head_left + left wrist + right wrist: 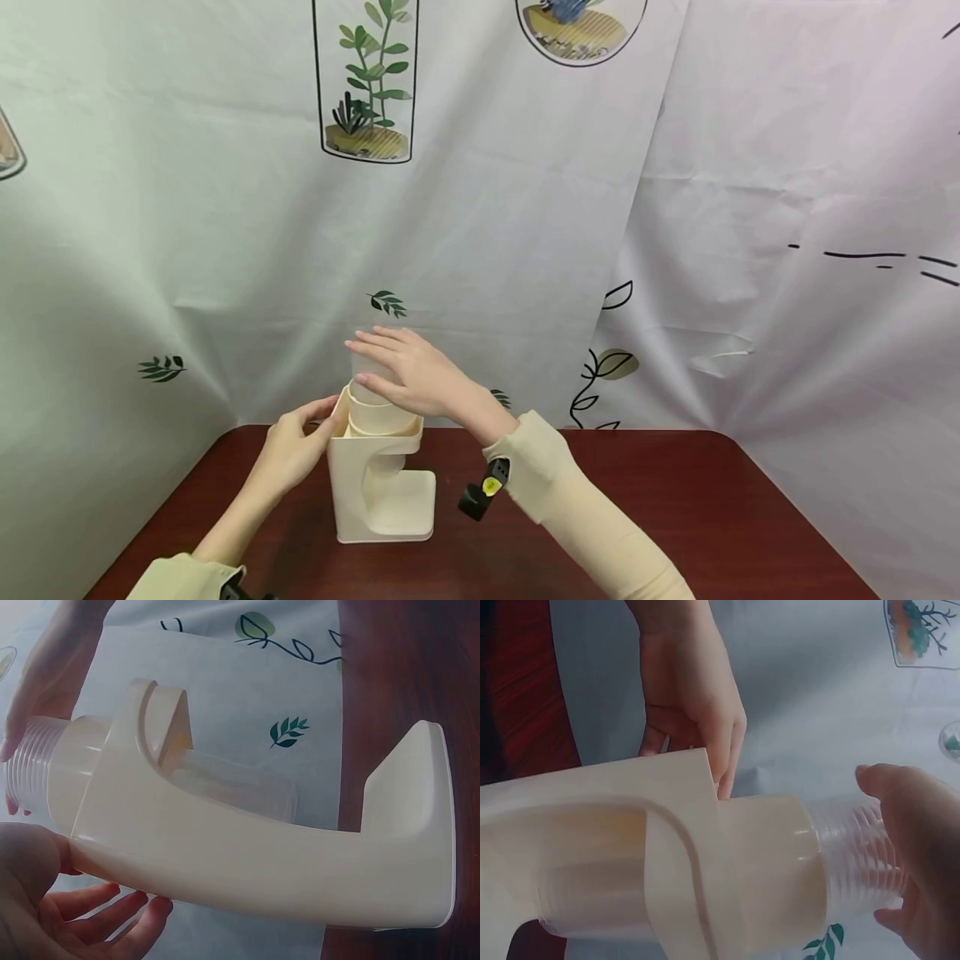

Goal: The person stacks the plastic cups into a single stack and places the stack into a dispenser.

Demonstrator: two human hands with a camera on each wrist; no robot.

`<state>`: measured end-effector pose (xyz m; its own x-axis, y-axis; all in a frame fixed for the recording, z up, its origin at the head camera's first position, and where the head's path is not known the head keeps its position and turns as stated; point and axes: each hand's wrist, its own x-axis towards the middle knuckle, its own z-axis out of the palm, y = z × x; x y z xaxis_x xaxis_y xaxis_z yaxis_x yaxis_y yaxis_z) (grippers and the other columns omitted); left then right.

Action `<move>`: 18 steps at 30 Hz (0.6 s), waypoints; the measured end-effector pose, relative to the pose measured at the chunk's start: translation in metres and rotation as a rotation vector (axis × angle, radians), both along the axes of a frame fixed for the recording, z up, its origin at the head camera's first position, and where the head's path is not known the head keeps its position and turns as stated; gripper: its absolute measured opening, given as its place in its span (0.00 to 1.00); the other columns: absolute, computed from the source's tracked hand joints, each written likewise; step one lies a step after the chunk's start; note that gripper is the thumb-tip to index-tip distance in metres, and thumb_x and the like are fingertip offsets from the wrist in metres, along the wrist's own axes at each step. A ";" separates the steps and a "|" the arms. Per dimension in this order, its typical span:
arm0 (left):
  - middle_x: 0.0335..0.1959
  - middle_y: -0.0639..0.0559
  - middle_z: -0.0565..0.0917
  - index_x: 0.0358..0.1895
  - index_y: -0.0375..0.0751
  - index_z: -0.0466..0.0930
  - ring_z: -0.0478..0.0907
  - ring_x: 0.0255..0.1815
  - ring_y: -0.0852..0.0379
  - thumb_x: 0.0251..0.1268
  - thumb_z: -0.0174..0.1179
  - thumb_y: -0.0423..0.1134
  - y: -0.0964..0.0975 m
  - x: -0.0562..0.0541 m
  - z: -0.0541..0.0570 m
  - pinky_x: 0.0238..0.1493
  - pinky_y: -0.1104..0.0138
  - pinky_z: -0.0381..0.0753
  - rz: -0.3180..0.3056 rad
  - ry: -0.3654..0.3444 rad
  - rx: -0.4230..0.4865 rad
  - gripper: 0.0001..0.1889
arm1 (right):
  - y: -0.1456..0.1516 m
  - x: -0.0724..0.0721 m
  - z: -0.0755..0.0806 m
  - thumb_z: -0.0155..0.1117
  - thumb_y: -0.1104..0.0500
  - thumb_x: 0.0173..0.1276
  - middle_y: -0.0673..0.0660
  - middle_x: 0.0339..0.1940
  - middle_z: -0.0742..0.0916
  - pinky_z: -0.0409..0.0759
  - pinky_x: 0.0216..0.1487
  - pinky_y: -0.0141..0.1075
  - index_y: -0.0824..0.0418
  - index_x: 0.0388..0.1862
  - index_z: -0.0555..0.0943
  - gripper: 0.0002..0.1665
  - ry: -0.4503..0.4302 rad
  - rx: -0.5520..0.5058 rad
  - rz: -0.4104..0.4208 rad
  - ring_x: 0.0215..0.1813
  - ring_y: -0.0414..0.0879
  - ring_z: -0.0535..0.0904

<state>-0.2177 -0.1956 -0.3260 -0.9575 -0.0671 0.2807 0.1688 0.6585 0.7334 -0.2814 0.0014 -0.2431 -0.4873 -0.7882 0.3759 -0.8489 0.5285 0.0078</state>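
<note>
A cream cup dispenser (pixel 348 492) stands upright on the table, its open bay and flat base facing right. Clear plastic cups (pixel 855 859) are stacked in its cream tube (pixel 769 862), and their ribbed rims rise above it. Lower down, a clear cup (pixel 244 791) hangs below the dispenser's top in the left wrist view. My left hand (pixel 292 450) grips the upper left side of the dispenser, thumb at the near edge, fingers behind. My right hand (pixel 416 371) lies over the top of the cup stack, with fingers extended and the palm partly hidden.
The dark red table (pixel 600 500) extends to the right of the dispenser. Behind it hangs a pale cloth (pixel 487 208) printed with plants. A black wrist strap with a small camera (pixel 480 492) sits on the right sleeve.
</note>
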 end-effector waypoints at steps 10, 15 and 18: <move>0.60 0.32 0.76 0.65 0.32 0.69 0.71 0.62 0.35 0.76 0.43 0.49 0.007 0.014 -0.006 0.58 0.43 0.70 0.070 0.129 -0.059 0.27 | 0.017 0.004 -0.005 0.47 0.40 0.74 0.47 0.74 0.67 0.47 0.78 0.45 0.50 0.74 0.61 0.33 0.087 -0.038 -0.022 0.78 0.42 0.54; 0.62 0.28 0.72 0.64 0.28 0.68 0.64 0.66 0.31 0.73 0.49 0.44 0.020 0.027 -0.008 0.62 0.40 0.62 0.099 0.266 -0.072 0.25 | 0.036 0.016 -0.015 0.48 0.42 0.74 0.49 0.74 0.68 0.46 0.78 0.46 0.53 0.74 0.61 0.34 0.122 -0.094 -0.090 0.78 0.44 0.55; 0.63 0.29 0.71 0.64 0.27 0.68 0.62 0.67 0.33 0.67 0.55 0.36 0.032 0.035 -0.011 0.64 0.41 0.59 0.115 0.423 -0.061 0.25 | 0.051 0.025 -0.024 0.48 0.43 0.74 0.50 0.74 0.68 0.47 0.78 0.46 0.54 0.74 0.61 0.34 0.117 -0.145 -0.123 0.78 0.45 0.56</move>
